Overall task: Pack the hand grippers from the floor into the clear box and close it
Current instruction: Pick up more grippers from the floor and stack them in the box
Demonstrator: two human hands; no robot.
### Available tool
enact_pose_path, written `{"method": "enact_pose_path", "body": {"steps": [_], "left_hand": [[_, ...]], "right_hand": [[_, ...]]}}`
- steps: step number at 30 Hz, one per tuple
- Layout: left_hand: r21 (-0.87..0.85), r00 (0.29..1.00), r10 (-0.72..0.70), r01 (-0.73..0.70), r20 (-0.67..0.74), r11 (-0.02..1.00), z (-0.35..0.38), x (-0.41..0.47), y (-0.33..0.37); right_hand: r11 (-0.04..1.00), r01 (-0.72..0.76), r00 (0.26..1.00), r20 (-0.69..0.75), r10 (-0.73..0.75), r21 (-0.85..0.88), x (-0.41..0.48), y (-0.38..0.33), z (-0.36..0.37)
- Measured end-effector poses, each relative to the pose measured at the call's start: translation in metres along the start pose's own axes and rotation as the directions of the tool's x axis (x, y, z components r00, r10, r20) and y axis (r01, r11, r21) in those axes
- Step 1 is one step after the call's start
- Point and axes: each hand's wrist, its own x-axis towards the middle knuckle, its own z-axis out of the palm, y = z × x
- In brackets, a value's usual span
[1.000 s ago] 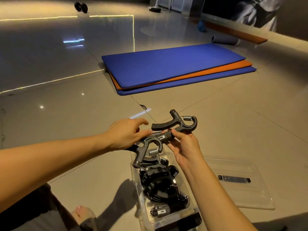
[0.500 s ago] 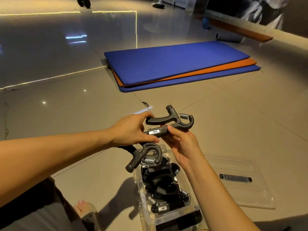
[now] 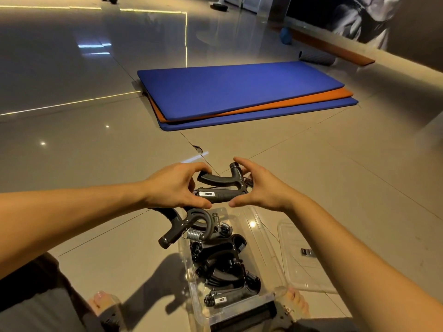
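Observation:
A black hand gripper [image 3: 221, 188] with a small white display is held level above the far end of the clear box [image 3: 189, 280]. My left hand [image 3: 173, 186] pinches its left end, and my right hand [image 3: 260, 189] cups its spring end, fingers over the top and thumb beneath. A second hand gripper [image 3: 188, 226] hangs below my left hand by one handle, its spring over the box's left rim. Several more black hand grippers [image 3: 223, 262] lie piled inside the box. The clear lid [image 3: 296, 267] lies flat on the floor just right of the box.
A stack of blue and orange mats [image 3: 239, 92] lies on the tiled floor ahead. My sandalled feet [image 3: 105, 305] flank the box's near end. A rolled mat [image 3: 316, 57] and a blue ball [image 3: 286, 35] sit by the far wall.
My right hand slid from under the upper gripper's handle to its spring end. My left fingers closed onto that gripper's left end while the second gripper still hangs below.

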Motion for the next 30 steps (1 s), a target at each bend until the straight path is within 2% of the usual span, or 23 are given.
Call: {"method": "enact_pose_path", "body": {"steps": [2,4,10,12,17,22,26,30], "left_hand": [[0.006,1.000,-0.002,0.002,0.010,1.000,0.002,0.001,-0.002],[0.003,1.000,-0.012,0.012,0.025,1.000,0.003,0.002,-0.006],[0.042,0.993,-0.047,0.043,0.106,0.998,0.014,0.003,-0.020],[0.068,0.991,-0.100,0.094,0.085,0.993,0.018,0.002,-0.025],[-0.104,0.956,-0.293,0.291,-0.006,0.951,0.014,0.001,-0.044],[-0.227,0.926,-0.370,0.377,0.072,0.898,0.019,-0.011,-0.064],[-0.217,0.895,-0.431,0.445,0.111,0.869,0.022,-0.022,-0.069],[-0.253,0.895,-0.426,0.447,0.135,0.858,0.021,-0.033,-0.062]], "right_hand": [[0.992,0.039,0.998,0.046,-0.034,-0.121,0.007,0.004,0.003],[0.983,0.066,0.997,0.055,-0.057,-0.171,0.012,0.007,0.008],[0.989,0.095,0.994,0.060,-0.089,-0.114,0.023,0.022,0.023],[0.990,0.087,0.996,0.043,-0.082,-0.114,0.026,0.033,0.032],[0.996,0.035,0.998,0.050,-0.031,-0.080,0.027,0.073,0.062],[0.994,-0.044,0.997,0.053,0.050,-0.101,0.034,0.107,0.097],[0.985,-0.052,0.991,0.112,0.071,-0.163,0.049,0.118,0.118],[0.981,-0.061,0.981,0.171,0.093,-0.182,0.060,0.122,0.132]]}}
